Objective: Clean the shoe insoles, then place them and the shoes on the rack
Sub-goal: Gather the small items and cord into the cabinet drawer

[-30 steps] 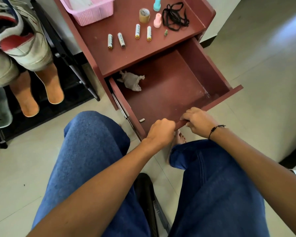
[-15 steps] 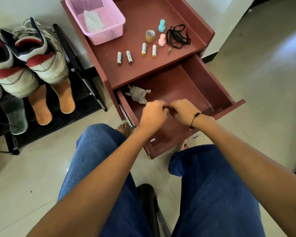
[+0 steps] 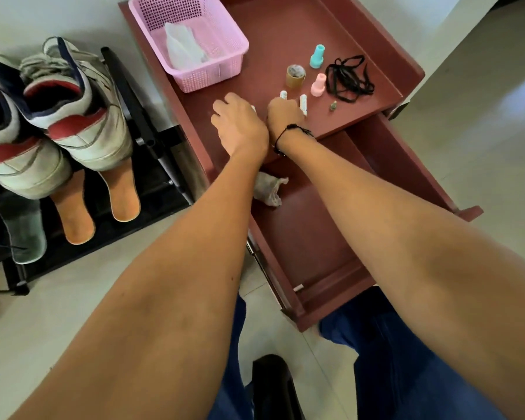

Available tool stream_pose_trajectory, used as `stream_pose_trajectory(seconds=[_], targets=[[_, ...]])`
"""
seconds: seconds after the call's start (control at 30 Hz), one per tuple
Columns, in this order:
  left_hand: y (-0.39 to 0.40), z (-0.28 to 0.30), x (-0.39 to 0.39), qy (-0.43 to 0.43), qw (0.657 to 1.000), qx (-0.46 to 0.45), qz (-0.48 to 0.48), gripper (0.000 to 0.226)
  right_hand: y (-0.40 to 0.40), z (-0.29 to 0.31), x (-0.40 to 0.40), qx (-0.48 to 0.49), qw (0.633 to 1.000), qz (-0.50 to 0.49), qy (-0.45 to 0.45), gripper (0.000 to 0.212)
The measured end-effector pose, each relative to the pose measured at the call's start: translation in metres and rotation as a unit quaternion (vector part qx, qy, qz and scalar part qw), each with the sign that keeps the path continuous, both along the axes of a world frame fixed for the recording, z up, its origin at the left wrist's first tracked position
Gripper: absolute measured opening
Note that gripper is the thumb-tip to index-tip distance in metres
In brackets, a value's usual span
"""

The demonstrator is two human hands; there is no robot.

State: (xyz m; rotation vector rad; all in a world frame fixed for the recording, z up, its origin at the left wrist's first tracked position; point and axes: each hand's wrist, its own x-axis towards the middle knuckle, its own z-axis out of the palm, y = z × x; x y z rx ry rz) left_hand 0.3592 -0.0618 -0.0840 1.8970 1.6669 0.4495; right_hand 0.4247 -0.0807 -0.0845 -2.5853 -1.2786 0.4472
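Note:
Two worn white, red and navy shoes (image 3: 82,122) (image 3: 9,156) stand heel-up on the black rack (image 3: 152,140) at the left. Below them two orange insoles (image 3: 123,195) (image 3: 76,219) lean on the rack. Both my hands are on top of the red-brown cabinet (image 3: 285,31), over a row of small white batteries (image 3: 303,105). My left hand (image 3: 240,125) curls down over the left batteries, with its fingertips hidden. My right hand (image 3: 285,115) pinches a battery whose end sticks out past the fingers. A crumpled grey cloth (image 3: 269,189) lies in the open drawer (image 3: 322,268).
On the cabinet top are a pink basket (image 3: 225,65) holding tissue, a tape roll (image 3: 295,75), a teal cap (image 3: 317,56), a pink cap (image 3: 319,84) and a black lace (image 3: 349,77). A grey-green insole (image 3: 25,234) leans low on the rack. My knees are below the drawer.
Both hands left the drawer's front edge, crossed over the open drawer and came down on the batteries on the cabinet top. The view tilted closer to the cabinet.

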Motion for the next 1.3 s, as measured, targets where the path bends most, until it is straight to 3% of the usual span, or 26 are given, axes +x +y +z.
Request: stream_pose_trajectory(seconds=[0.37, 0.53, 0.67, 0.87, 1.03, 1.2, 1.3], targets=[[0.023, -0.018, -0.006, 0.017, 1.000, -0.026, 0.003, 0.025, 0.010, -0.011, -0.004, 0.007, 1.000, 0.007, 0.010, 0.035], [-0.003, -0.013, -0.006, -0.055, 0.997, -0.050, 0.021, 0.031, -0.023, -0.021, 0.003, 0.072, 0.994, -0.065, 0.052, 0.043], [-0.067, -0.025, 0.005, -0.092, 0.990, -0.100, -0.022, 0.048, -0.099, -0.039, 0.022, 0.099, 0.981, -0.155, 0.058, 0.031], [-0.139, -0.080, 0.056, -0.203, 0.938, -0.280, 0.017, 0.037, -0.197, -0.068, 0.083, -0.047, 0.976, -0.205, 0.056, 0.020], [-0.181, -0.127, 0.107, -0.206, 0.889, -0.408, 0.019, 0.029, -0.223, -0.099, 0.143, -0.162, 0.966, -0.201, 0.033, 0.034], [-0.205, -0.164, 0.156, -0.160, 0.876, -0.455, -0.016, 0.018, -0.219, -0.124, 0.176, -0.254, 0.957, -0.139, 0.003, 0.041], [-0.207, -0.176, 0.175, -0.124, 0.893, -0.432, -0.041, 0.023, -0.216, -0.133, 0.185, -0.288, 0.952, -0.100, -0.020, 0.035]])
